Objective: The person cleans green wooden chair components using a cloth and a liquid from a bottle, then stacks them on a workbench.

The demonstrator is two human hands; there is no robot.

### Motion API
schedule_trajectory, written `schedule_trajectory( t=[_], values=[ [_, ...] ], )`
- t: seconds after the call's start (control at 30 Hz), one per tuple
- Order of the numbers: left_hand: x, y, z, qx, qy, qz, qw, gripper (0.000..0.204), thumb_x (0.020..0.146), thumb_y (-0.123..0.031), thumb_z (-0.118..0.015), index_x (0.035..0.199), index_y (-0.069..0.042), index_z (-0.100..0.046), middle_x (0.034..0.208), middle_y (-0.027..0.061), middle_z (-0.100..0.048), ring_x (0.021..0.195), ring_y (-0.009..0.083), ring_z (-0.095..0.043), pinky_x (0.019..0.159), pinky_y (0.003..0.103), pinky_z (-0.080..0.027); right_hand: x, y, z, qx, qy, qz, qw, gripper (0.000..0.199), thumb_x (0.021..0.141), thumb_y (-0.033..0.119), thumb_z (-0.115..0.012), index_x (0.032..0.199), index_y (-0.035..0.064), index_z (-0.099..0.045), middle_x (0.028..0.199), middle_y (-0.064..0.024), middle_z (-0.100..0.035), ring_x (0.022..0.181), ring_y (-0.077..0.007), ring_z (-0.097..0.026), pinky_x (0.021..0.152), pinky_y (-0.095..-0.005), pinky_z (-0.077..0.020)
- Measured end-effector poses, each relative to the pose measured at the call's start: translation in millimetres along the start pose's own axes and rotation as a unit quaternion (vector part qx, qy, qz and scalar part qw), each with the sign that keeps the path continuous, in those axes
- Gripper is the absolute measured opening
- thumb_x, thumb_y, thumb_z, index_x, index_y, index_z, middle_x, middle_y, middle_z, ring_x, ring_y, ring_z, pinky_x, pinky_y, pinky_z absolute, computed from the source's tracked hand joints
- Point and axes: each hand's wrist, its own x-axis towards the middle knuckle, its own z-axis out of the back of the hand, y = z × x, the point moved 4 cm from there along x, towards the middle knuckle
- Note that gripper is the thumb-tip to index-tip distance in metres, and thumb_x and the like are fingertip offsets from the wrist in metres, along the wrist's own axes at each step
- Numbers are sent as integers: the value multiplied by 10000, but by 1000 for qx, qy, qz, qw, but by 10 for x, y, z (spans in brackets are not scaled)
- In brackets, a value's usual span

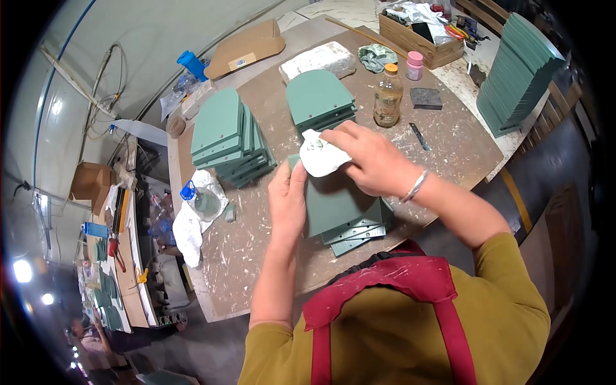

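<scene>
Here, right hand [372,160] clamped on white cloth [319,156], left hand [289,202] flat, fingers together, on green panel [333,205].

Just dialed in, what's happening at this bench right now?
A person is wiping the top green panel of a small stack with a white cloth held in the right hand. The left hand lies flat on the panel's left edge, steadying it. More green panel stacks sit behind on the brown worktable, beside an amber bottle.
</scene>
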Motion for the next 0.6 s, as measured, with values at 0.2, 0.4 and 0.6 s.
schedule_trajectory(
  t=[0.2,0.4,0.6],
  values=[
    [112,-177,219,-189,-120,-12,975,380,992,-313,-420,1137,22,-528,1061,104,-619,942,192,-606,859,331,-493,-145,-508,-299,444,-140,-181,866,301,927,176,-556,1176,14,-507,953,-46,-625,842,-96,-590,711,-253,-491],
    [360,-22,54,-358,-245,-55,899,422,1000,-313,-397,1298,-15,-381,1287,126,-477,1163,233,-494,984,378,-422,-118,73,-790,693,-200,-274,636,400,919,236,-585,1221,1,-466,939,-34,-621,733,-108,-629,608,-245,-539],
    [205,141,364,-324,-53,7,945,386,988,-298,-434,1257,-22,-461,1209,99,-548,1087,218,-549,947,369,-449,-137,-149,-415,652,-116,-220,716,365,900,134,-603,1217,8,-474,1056,-64,-614,899,-128,-622,760,-265,-532]
  ],
)
